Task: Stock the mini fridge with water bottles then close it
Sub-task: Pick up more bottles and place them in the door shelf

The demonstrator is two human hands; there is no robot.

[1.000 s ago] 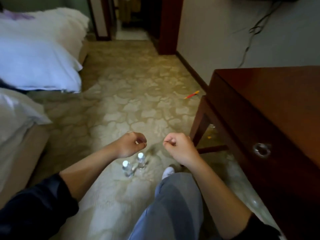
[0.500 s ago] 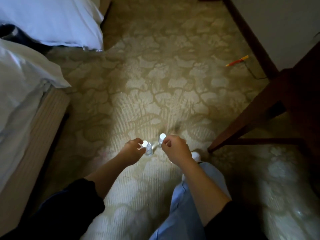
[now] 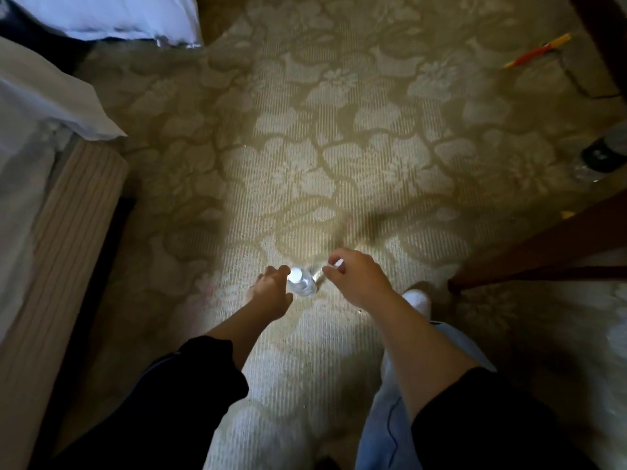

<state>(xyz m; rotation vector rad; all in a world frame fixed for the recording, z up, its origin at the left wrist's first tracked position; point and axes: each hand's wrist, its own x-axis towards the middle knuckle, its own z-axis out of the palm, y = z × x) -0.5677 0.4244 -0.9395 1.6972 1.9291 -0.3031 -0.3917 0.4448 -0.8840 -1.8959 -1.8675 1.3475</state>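
On the carpet [image 3: 339,147], left hand [image 3: 271,295]: fingers and thumb curl round the left bottle [image 3: 302,284] below its cap.
Right hand [image 3: 361,281]: curled over the right bottle [image 3: 339,264]; only its cap shows.
Change: both hands, raised and holding nothing a second ago, now down on the bottles.
Meaning: pickup starting; nothing stocked, fridge out of view.

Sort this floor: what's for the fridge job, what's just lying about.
For the job: water bottle by the left hand; second bottle, its cap pinched by the right hand.
Lying about: orange pencil, bedsheet, wooden table leg.
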